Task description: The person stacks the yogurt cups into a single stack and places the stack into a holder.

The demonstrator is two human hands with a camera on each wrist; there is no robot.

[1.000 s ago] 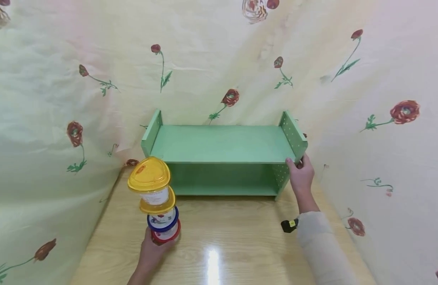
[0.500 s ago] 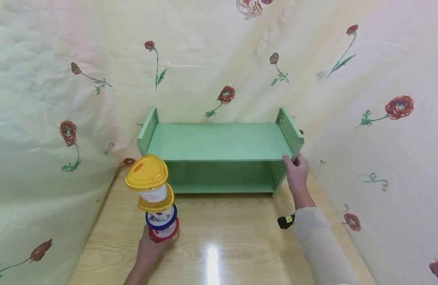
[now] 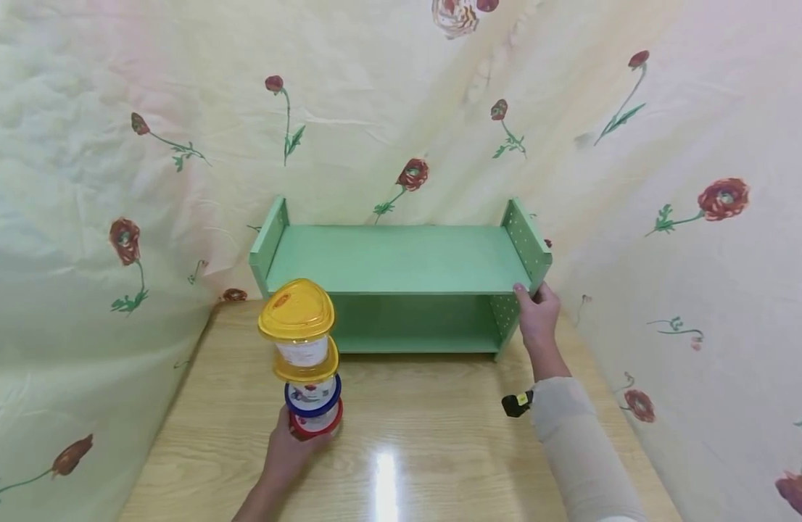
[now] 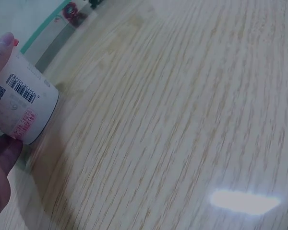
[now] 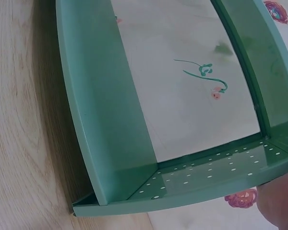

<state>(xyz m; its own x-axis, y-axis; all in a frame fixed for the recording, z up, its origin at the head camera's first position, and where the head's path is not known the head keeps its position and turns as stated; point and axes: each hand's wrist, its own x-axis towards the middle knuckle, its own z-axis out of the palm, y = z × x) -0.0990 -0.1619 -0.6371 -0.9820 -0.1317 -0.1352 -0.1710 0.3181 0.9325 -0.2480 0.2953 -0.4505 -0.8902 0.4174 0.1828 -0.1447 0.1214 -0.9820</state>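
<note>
My left hand (image 3: 290, 444) grips the lowest tub of a leaning stack. That tub has a red lid (image 3: 318, 420); above it are a blue-lidded tub (image 3: 312, 395), a yellow-lidded tub (image 3: 306, 369) and a larger yellow-lidded tub (image 3: 296, 313) on top. In the left wrist view, thumb and fingers curl round the tub (image 4: 26, 98), whose label carries a barcode. My right hand (image 3: 539, 315) holds the right end of a green two-tier shelf (image 3: 401, 257), thumb on the upper board's front corner. The right wrist view shows the perforated side panel (image 5: 211, 175).
The shelf stands on a wood-grain table (image 3: 427, 428) against flower-printed cloth (image 3: 349, 109), which also hangs on both sides. By the right sleeve (image 3: 573, 435) is a small black-and-yellow object (image 3: 518, 404), seemingly at the wrist.
My left hand has moved to the right with the stack of tubs, before the shelf's left part. The right hand keeps its hold on the shelf. The head view has shifted slightly.
</note>
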